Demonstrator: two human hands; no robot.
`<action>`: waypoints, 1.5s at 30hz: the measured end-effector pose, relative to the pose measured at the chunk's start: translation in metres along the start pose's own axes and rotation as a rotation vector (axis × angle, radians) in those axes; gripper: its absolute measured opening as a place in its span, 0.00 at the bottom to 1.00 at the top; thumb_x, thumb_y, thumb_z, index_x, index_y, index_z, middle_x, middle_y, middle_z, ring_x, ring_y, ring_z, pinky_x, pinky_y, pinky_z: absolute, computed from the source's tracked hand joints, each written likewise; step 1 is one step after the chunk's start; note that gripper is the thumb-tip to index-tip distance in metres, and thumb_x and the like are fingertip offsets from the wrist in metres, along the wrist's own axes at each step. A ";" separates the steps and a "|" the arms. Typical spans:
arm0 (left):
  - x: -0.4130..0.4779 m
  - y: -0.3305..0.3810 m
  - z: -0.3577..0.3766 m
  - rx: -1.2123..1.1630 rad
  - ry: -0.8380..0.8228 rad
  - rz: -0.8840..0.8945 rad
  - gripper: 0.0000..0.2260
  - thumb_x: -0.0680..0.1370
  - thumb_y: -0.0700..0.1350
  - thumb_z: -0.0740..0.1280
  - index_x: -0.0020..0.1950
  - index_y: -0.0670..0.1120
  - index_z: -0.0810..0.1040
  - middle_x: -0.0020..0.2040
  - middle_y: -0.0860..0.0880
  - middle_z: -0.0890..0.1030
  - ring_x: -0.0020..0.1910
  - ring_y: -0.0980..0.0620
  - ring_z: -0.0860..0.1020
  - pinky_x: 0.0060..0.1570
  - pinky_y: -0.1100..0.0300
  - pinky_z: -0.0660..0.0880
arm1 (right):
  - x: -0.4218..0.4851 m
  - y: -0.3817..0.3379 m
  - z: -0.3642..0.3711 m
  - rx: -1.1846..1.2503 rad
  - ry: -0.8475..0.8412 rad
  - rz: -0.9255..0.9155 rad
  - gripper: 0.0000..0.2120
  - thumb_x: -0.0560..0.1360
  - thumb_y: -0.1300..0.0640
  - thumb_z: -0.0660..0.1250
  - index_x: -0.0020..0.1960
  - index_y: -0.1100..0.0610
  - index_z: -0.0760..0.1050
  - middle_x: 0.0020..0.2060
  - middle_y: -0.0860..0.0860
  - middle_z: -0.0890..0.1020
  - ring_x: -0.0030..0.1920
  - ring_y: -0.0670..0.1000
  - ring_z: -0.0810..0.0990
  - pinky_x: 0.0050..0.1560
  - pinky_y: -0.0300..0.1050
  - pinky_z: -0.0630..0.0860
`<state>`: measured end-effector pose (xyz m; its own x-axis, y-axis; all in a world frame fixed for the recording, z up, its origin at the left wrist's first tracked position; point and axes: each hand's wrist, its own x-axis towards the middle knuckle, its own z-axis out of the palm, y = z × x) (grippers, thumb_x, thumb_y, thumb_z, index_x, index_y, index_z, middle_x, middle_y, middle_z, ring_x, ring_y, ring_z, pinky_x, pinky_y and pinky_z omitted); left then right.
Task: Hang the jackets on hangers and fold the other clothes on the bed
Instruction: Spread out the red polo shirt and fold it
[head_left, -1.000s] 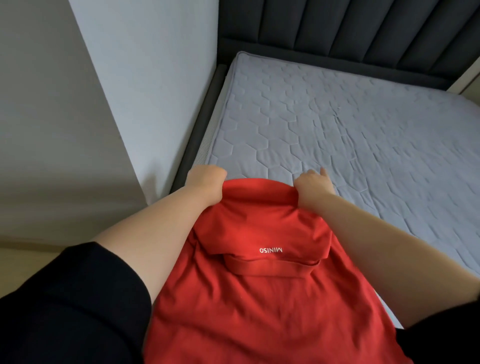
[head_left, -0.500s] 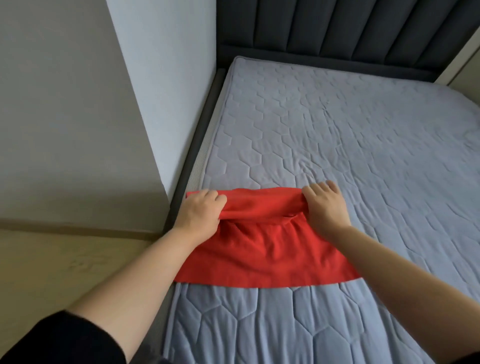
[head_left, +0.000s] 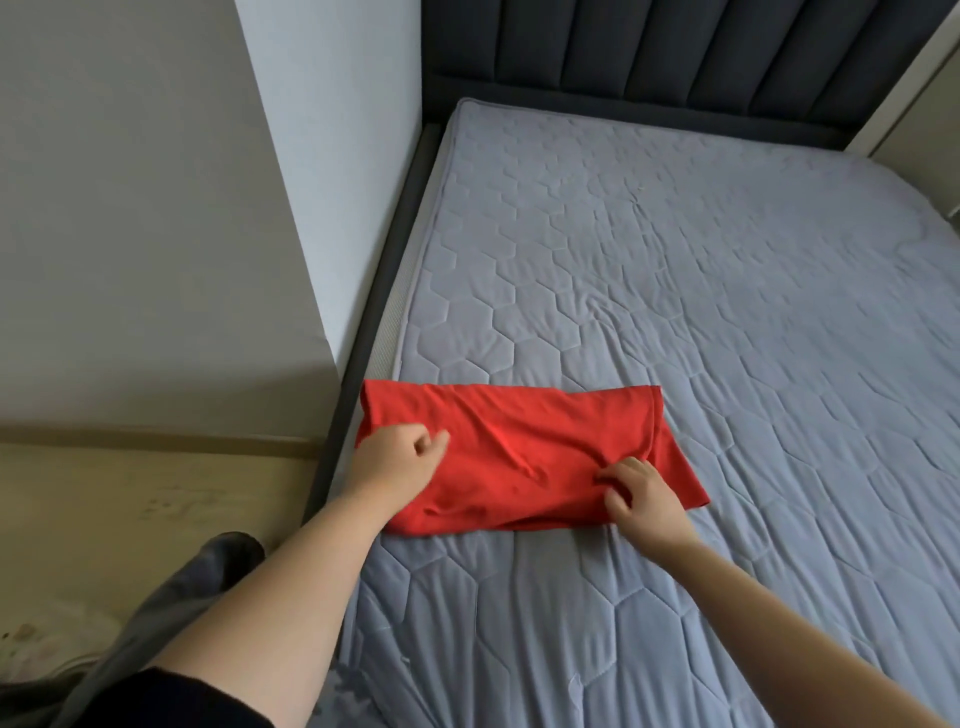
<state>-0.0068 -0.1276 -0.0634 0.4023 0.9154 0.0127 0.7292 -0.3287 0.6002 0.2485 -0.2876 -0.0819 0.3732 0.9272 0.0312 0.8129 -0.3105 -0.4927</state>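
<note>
Crosswise: folded red shirt (head_left: 524, 457), long axis left-right across bed (head_left: 675, 260).

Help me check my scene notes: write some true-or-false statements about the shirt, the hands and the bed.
1. The shirt lies folded on the bed. True.
2. The shirt is blue. False: it is red.
3. The left hand and the right hand are both on the shirt. True.
4. The shirt touches the headboard. False: bare bed lies between them.
5. A hanger lies on the bed. False: none is in view.
</note>
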 end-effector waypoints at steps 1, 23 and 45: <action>0.005 -0.001 -0.002 -0.008 0.161 -0.053 0.15 0.77 0.50 0.64 0.32 0.46 0.70 0.35 0.47 0.75 0.39 0.41 0.76 0.35 0.56 0.63 | 0.005 -0.002 -0.003 0.119 0.084 0.091 0.06 0.74 0.62 0.63 0.41 0.59 0.77 0.39 0.53 0.77 0.44 0.55 0.75 0.44 0.43 0.66; 0.045 -0.001 0.007 0.159 0.510 0.183 0.17 0.72 0.39 0.66 0.60 0.38 0.75 0.58 0.37 0.76 0.58 0.37 0.73 0.56 0.45 0.70 | 0.097 -0.010 -0.003 0.060 0.616 0.469 0.18 0.75 0.65 0.60 0.64 0.67 0.69 0.62 0.65 0.73 0.63 0.64 0.69 0.64 0.53 0.61; 0.010 -0.059 0.027 0.231 -0.101 -0.284 0.35 0.78 0.60 0.57 0.78 0.46 0.47 0.78 0.47 0.51 0.76 0.45 0.52 0.71 0.45 0.55 | 0.082 -0.013 0.043 -0.050 0.088 0.817 0.31 0.80 0.45 0.43 0.77 0.59 0.42 0.77 0.53 0.45 0.76 0.50 0.41 0.74 0.58 0.38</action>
<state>-0.0314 -0.1053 -0.1202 0.2102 0.9540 -0.2140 0.9203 -0.1192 0.3726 0.2495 -0.1982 -0.1106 0.8877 0.3854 -0.2519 0.2876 -0.8915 -0.3501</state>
